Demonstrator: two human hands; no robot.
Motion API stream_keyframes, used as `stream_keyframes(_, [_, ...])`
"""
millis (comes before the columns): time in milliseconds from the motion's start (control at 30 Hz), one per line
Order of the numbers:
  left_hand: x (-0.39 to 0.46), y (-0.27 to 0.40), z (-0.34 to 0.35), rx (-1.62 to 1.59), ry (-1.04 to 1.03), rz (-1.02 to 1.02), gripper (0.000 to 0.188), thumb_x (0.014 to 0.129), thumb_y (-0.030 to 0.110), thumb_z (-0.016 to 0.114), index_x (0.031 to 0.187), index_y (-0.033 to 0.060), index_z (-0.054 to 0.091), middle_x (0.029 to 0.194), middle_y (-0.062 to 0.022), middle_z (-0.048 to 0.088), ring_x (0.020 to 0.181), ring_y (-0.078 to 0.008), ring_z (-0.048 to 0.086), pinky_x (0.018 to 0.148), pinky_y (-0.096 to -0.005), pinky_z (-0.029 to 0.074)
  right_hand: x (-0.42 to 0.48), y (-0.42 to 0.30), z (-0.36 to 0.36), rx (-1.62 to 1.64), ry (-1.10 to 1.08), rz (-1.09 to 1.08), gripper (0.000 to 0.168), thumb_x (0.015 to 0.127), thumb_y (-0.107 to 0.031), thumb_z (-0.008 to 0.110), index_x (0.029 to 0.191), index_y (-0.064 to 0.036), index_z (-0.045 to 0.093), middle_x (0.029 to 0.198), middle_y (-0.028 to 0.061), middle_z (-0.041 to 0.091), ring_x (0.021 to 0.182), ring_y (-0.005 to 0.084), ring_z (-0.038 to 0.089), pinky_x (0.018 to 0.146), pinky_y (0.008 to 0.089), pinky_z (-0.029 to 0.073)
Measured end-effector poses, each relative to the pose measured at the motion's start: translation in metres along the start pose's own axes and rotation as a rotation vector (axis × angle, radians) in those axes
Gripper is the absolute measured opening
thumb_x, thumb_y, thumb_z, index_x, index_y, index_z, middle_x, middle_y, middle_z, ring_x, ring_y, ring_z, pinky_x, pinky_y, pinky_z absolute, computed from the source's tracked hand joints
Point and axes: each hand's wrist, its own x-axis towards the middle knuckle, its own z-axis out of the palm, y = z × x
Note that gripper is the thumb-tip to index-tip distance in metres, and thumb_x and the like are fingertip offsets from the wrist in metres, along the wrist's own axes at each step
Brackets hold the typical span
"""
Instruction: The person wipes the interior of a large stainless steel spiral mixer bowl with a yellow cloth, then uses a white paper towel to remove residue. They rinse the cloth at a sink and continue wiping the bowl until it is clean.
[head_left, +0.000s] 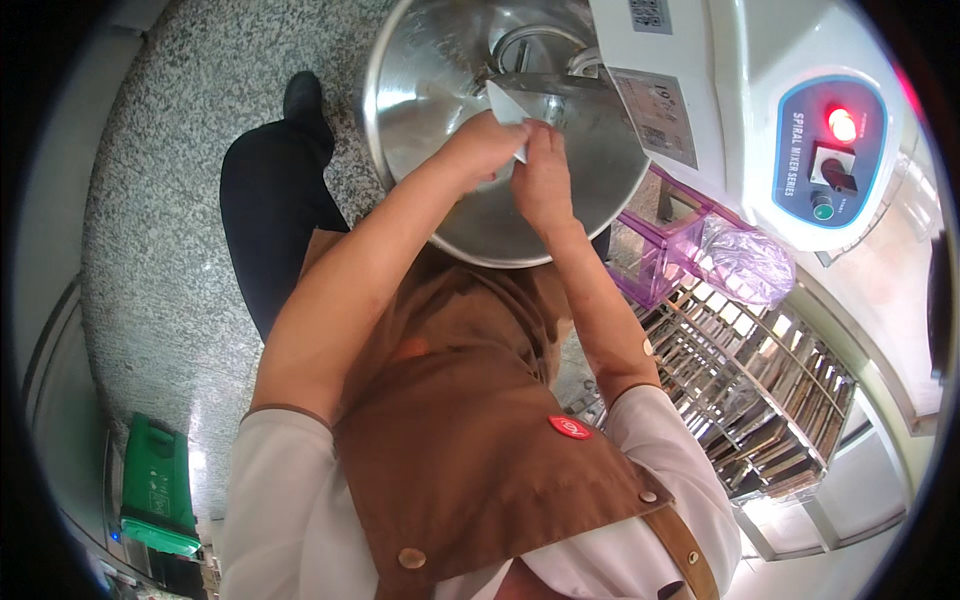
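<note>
Both hands are over a stainless steel mixer bowl. My left hand and my right hand meet at a thin white piece, which looks like a plastic dough scraper. It tapers to a point toward the far side of the bowl, and fingers of both hands grip its near part. The fingers partly hide it. Beyond the hands, a curved metal mixing hook and a metal bar reach into the bowl. Smears mark the bowl's inner wall.
The white spiral mixer body stands at the right; its control panel has a red light lit. Below are a purple plastic stool with a clear plastic bag, and a rack of trays. A green box sits lower left.
</note>
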Motion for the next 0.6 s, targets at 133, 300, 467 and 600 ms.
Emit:
stream_keyframes(133, [0.021, -0.004, 0.008, -0.293, 0.027, -0.15, 0.029, 0.095, 0.014, 0.053, 0.119, 0.0035, 0.064, 0.118, -0.012, 0.066, 0.108, -0.0277, 0.064, 0.082, -0.0483, 0.055, 0.0, 0.006, 0.008, 0.106, 0.065, 0.094, 0.052, 0.08, 0.006, 0.058, 0.132, 0.001, 0.051, 0.128, 0.0265, 0.056, 0.117, 0.0471, 0.054, 0.098, 0.0507, 0.047])
stream_keyframes(300, [0.065, -0.025, 0.007, -0.322, 0.066, -0.102, 0.027, 0.091, 0.01, 0.057, 0.115, 0.0009, 0.065, 0.108, -0.013, 0.069, 0.097, -0.0276, 0.068, 0.08, -0.0428, 0.055, 0.005, 0.024, 0.024, 0.135, 0.113, 0.178, 0.058, 0.083, 0.005, 0.058, 0.14, 0.0, 0.048, 0.134, 0.0285, 0.052, 0.123, 0.0479, 0.051, 0.104, 0.0478, 0.046])
stream_keyframes(467, [0.089, -0.031, -0.007, -0.123, 0.128, -0.116, 0.027, 0.089, 0.007, 0.06, 0.113, -0.0024, 0.065, 0.104, -0.0142, 0.07, 0.094, -0.0284, 0.069, 0.08, -0.0413, 0.056, 0.013, 0.033, 0.059, 0.149, 0.158, 0.175, 0.058, 0.084, 0.005, 0.056, 0.141, 0.004, 0.046, 0.138, 0.0318, 0.048, 0.125, 0.0506, 0.049, 0.107, 0.0495, 0.043])
stream_keyframes(600, [0.093, -0.025, -0.016, -0.149, 0.138, -0.206, 0.031, 0.089, 0.006, 0.06, 0.119, -0.0029, 0.063, 0.112, -0.0152, 0.069, 0.103, -0.0287, 0.067, 0.085, -0.0439, 0.055, 0.024, 0.033, 0.067, 0.228, 0.008, 0.24, 0.06, 0.087, 0.002, 0.054, 0.145, 0.008, 0.039, 0.145, 0.0351, 0.04, 0.13, 0.0514, 0.044, 0.11, 0.0499, 0.039])
